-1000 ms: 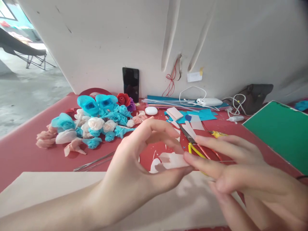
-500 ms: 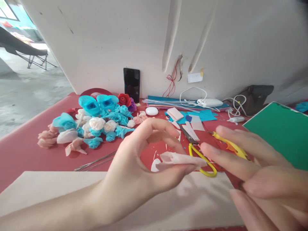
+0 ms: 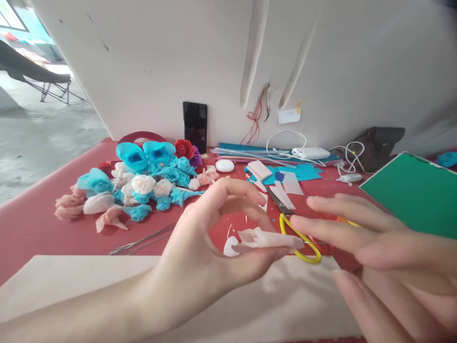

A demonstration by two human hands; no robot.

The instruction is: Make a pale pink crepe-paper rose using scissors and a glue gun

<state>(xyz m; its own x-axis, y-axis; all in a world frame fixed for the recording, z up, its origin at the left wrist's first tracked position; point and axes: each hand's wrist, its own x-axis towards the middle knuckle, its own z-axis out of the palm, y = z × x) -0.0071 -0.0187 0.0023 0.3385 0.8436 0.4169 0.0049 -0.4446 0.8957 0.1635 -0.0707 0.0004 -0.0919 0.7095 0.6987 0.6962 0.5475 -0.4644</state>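
Observation:
My left hand (image 3: 217,267) pinches a pale pink paper flower (image 3: 266,239) between thumb and fingers. The flower lies on its side, its ragged top toward the palm and its narrow base pointing right. A thin wire appears to stick out of that base. Just right of it is my right hand (image 3: 389,252), fingers spread and nothing visible gripped. Behind the flower lie scissors (image 3: 283,224) with yellow handles, partly covered by it. Orange and yellow parts of another tool (image 3: 342,218) show behind my right fingers, which hide most of it.
Blue, white, pink and red paper flowers (image 3: 143,183) are heaped on the red table (image 3: 32,214). A phone (image 3: 195,126) leans against the wall. Wires (image 3: 143,238), paper pieces (image 3: 293,183), a white power bank (image 3: 310,153) and a green board (image 3: 417,190) surround a beige sheet (image 3: 89,281).
My right hand has shifted slightly left, toward the flower's base, and now covers more of the yellow tool. My left hand keeps its hold on the flower, almost still.

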